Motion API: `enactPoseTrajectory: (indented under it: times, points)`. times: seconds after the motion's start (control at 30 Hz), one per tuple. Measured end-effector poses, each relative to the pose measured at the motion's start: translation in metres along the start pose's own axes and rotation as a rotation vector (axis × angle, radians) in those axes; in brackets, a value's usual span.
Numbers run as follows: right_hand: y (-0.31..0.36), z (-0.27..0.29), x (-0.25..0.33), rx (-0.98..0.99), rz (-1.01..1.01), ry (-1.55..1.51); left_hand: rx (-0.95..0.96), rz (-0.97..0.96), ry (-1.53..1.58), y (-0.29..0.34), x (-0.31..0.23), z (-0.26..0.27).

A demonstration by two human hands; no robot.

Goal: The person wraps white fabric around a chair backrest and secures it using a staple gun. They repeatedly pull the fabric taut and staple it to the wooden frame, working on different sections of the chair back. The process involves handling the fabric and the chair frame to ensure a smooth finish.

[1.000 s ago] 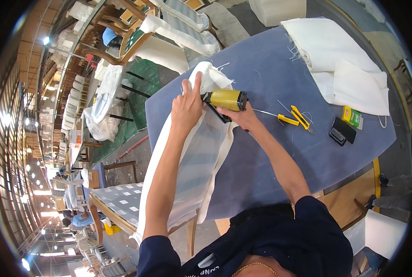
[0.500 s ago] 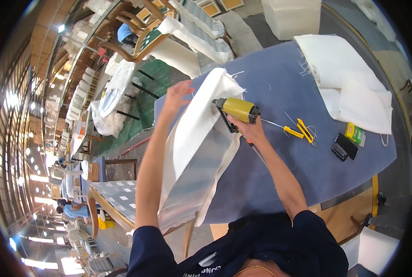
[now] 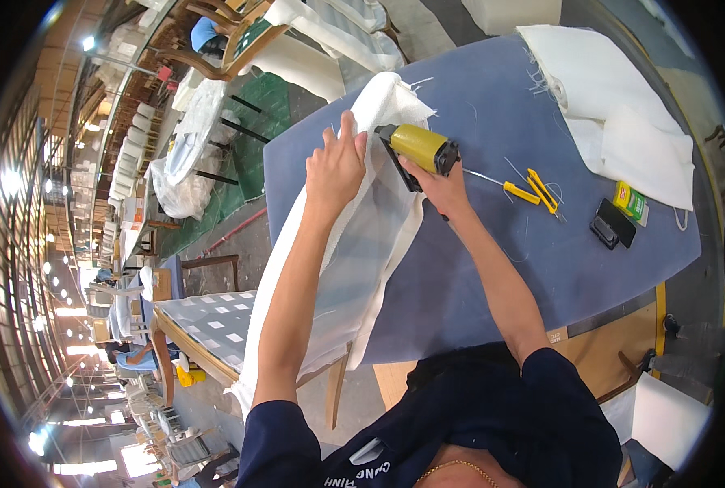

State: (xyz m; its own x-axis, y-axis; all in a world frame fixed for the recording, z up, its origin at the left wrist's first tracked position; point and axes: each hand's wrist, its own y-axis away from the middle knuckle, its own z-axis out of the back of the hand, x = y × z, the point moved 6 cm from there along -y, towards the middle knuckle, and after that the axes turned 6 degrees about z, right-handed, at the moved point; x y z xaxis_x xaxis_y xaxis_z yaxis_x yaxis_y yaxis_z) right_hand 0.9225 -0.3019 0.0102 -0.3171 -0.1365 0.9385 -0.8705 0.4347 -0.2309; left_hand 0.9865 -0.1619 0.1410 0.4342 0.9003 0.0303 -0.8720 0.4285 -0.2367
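My right hand (image 3: 442, 192) is wrapped round the grip of a staple gun (image 3: 419, 148) with a yellow body and black nose. Its nose is over the inner edge of white woven fabric (image 3: 383, 96), which covers a long, narrow chair part lying on the blue-grey padded table; contact cannot be told. To the left, my left hand (image 3: 336, 169) lies over the fabric, fingers spread and holding nothing. Sheer pale cloth (image 3: 371, 244) spans the middle of the part, with a white strip along its right side. One wooden leg (image 3: 337, 390) shows at the near end.
On the table (image 3: 476, 285) to the right lie a screwdriver (image 3: 521, 192), yellow-handled cutters (image 3: 544, 195), a black case (image 3: 613, 224) and a green-yellow box (image 3: 630, 202). Folded white fabric (image 3: 622, 122) covers the far right corner. A wooden-framed seat (image 3: 216, 325) stands at the left.
My left hand has come from beyond the fabric's left edge onto it, turning palm down. The fabric's left side now hangs further outward. The staple gun stays in my right hand, near the same edge.
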Motion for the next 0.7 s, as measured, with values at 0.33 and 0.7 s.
enactPoseTrajectory:
  times: [0.33,0.7]
  points:
    - [0.003,0.002,0.016,0.184,-0.065,-0.069,-0.016,-0.159,-0.123,0.012,-0.019,0.007]
    - [0.010,-0.004,0.009,0.233,-0.034,-0.005,0.050,-0.174,-0.089,0.006,-0.020,0.009]
